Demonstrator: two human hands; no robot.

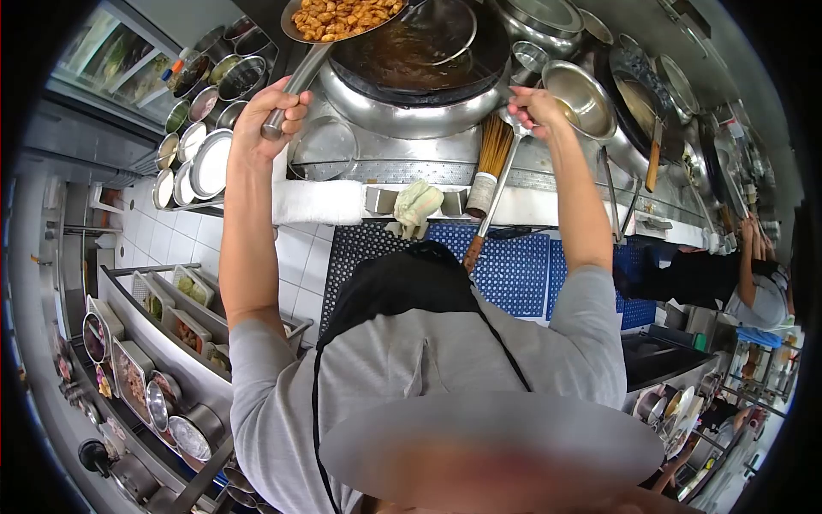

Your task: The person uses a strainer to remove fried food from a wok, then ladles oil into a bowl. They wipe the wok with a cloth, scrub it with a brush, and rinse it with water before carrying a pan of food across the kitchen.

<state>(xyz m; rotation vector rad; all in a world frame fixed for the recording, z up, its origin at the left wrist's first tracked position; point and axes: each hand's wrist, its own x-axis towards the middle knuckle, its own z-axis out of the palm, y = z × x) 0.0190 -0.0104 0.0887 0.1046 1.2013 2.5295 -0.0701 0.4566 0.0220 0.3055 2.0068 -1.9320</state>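
Observation:
My left hand (276, 116) is wrapped around the thick tubular handle of a round metal pan (295, 32), raised at the top edge of the view. Golden-brown fried pieces (342, 15) fill the pan. Just right of it, a wok (377, 73) of brown liquid sits in a steel burner ring, with a wire-rimmed tool (473, 38) in the liquid. Beside the wok my right hand (538, 111) is closed, fingertips together; what they hold, if anything, I cannot make out. A metal bowl (575, 96) is right of this hand, and a long-handled utensil (503, 184) lies below it.
A bamboo brush (492, 154) and a crumpled cloth (418, 206) are at the stove's front edge. Seasoning bowls (210, 163) crowd the left side. A second wok (642, 103) stands to the right. Another person (745, 274) is at the far right. Food containers (184, 317) are lower left.

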